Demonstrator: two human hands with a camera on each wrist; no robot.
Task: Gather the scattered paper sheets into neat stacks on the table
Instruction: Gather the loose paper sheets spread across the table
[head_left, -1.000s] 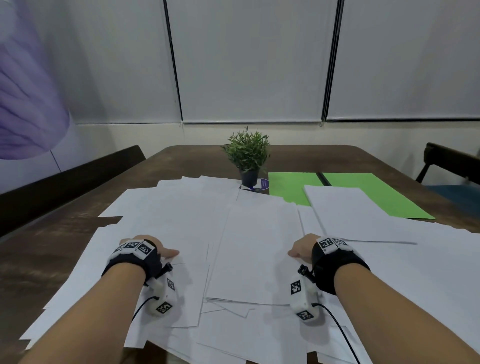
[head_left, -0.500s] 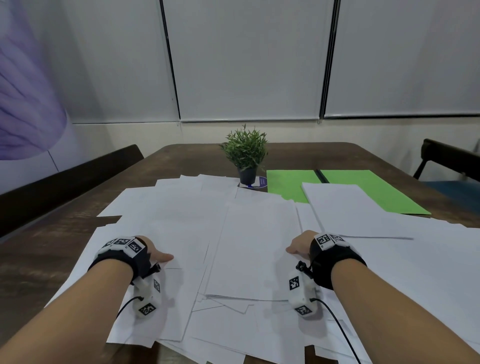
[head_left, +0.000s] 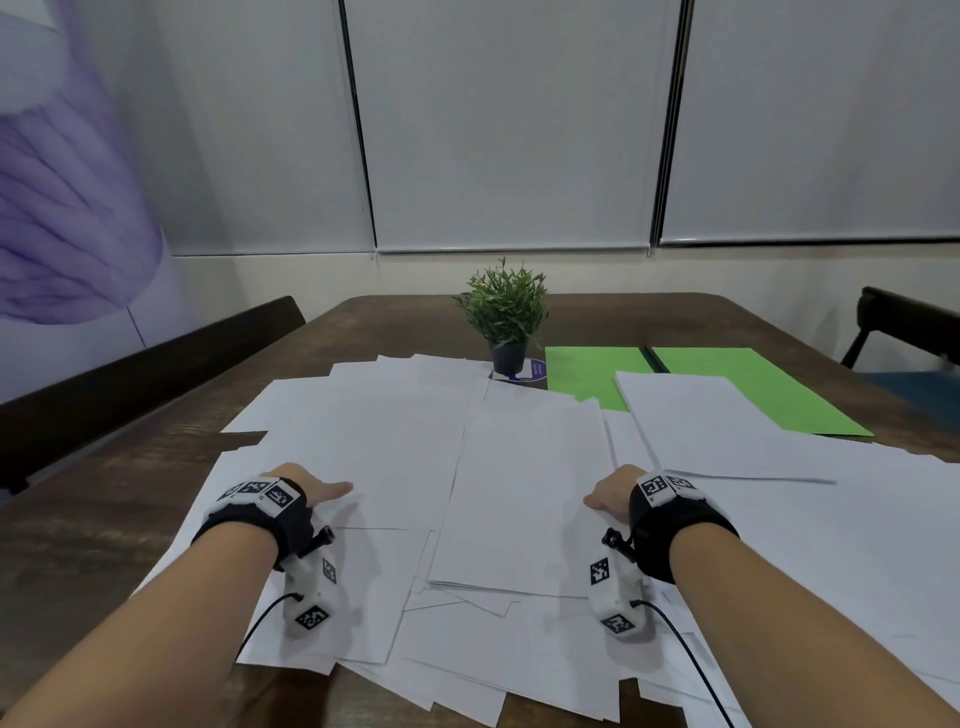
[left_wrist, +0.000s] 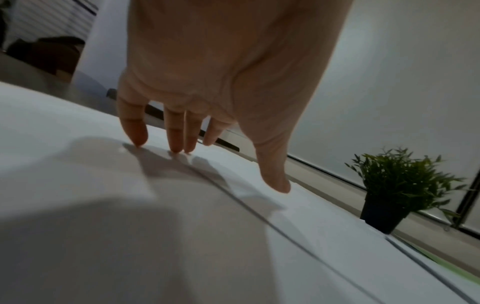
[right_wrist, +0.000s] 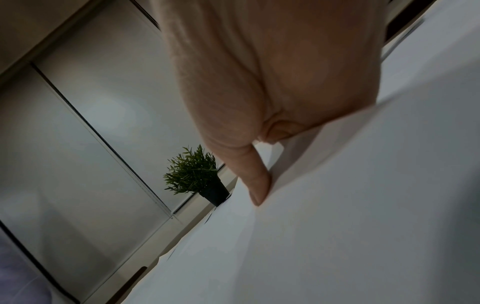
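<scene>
One potted plant (head_left: 506, 317), two green sheets (head_left: 595, 369)

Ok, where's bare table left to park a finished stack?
Bare table runs along the left edge, beside the left hand, and across the far end behind the potted plant. The middle and right are crowded with white sheets; green sheets fill the far right.

Matt white paper sheets (head_left: 524, 467) lie smooth over a dark, grainy wooden table (head_left: 104, 519), beside matt green paper sheets (head_left: 727, 384) and a plant (head_left: 506, 306) in a dull black pot.
</scene>
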